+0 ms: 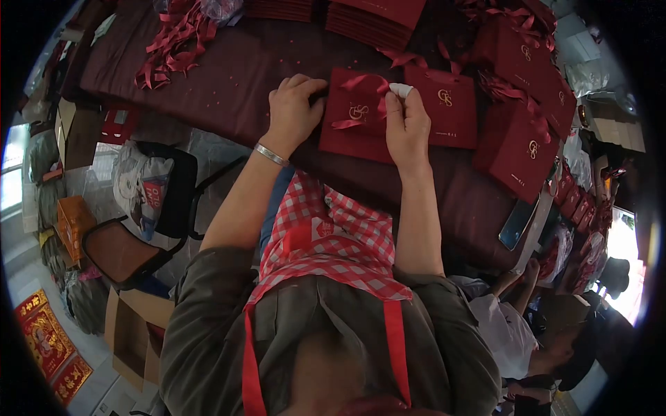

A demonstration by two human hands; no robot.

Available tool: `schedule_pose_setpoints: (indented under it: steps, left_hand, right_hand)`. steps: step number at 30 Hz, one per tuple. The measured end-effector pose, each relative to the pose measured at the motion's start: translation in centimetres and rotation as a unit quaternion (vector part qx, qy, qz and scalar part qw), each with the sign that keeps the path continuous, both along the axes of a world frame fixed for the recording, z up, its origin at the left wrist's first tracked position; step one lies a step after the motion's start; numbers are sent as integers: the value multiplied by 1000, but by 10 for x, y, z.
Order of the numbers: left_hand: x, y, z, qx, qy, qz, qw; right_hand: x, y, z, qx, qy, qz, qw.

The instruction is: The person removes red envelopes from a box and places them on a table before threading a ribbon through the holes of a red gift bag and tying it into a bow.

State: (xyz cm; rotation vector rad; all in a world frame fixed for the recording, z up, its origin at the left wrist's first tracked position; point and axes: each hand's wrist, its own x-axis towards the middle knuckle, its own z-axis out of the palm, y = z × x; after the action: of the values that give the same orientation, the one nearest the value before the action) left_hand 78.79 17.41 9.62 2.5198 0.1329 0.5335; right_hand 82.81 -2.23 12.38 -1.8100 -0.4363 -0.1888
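Note:
A dark red gift bag (357,141) with a gold emblem lies flat in front of me on the cloth-covered table. A red ribbon (365,84) loops across its face. My right hand (408,125), white tape around one fingertip, is closed at the bag's right side, thumb and finger pinched at the ribbon. Beside the bag's left edge is my left hand (295,107), fingers curved, a gap showing between forefinger and thumb. Just right of my right hand lies another red bag (454,114) with the same emblem.
Several red bags (517,149) with ribbons crowd the table's right side. Stacked red bags (368,31) stand at the back, and loose red ribbons (177,45) at the back left. A phone (517,223) rests at the right edge. A chair (128,249) and open carton (135,340) are at left.

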Motion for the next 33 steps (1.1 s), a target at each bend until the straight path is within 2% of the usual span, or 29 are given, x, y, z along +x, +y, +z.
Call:
schedule_pose_setpoints:
  steps: [1, 8, 11, 13, 14, 16, 17, 19, 26, 28, 30, 33]
  left_hand:
    - [2, 1, -1, -8, -13, -26, 1000]
    - [6, -5, 4, 15, 55, -3, 998]
    - [8, -9, 4, -10, 48, 21, 999]
    - [12, -6, 3, -47, 11, -22, 999]
    - [14, -6, 4, -49, 10, -24, 998]
    - [16, -3, 5, -151, 3, -48, 987]
    - [17, -4, 3, -152, 2, -48, 987]
    - [17, -6, -1, -65, -20, -51, 996]
    - [15, -10, 2, 25, -27, -46, 998]
    - [15, -3, 10, 166, -17, -78, 983]
    - [14, 16, 20, 236, -18, -75, 969]
    - [6, 40, 31, 252, 43, -55, 965]
  right_hand:
    - [-2, 0, 5, 5, 55, 7, 998]
    - [4, 20, -21, 150, 32, -5, 988]
    - [10, 18, -29, 182, 82, 30, 979]
    - [16, 14, -32, 135, 165, 72, 974]
    - [18, 14, -34, 133, 164, 70, 975]
    - [20, 18, -35, 180, 183, 118, 959]
    - [19, 17, -33, 179, 182, 118, 960]
    - [17, 15, -27, 221, 223, 153, 937]
    - [18, 18, -27, 208, 223, 141, 942]
    - [17, 18, -26, 196, 221, 125, 947]
    - [18, 17, -26, 190, 225, 122, 948]
    - [18, 17, -25, 175, 227, 116, 951]
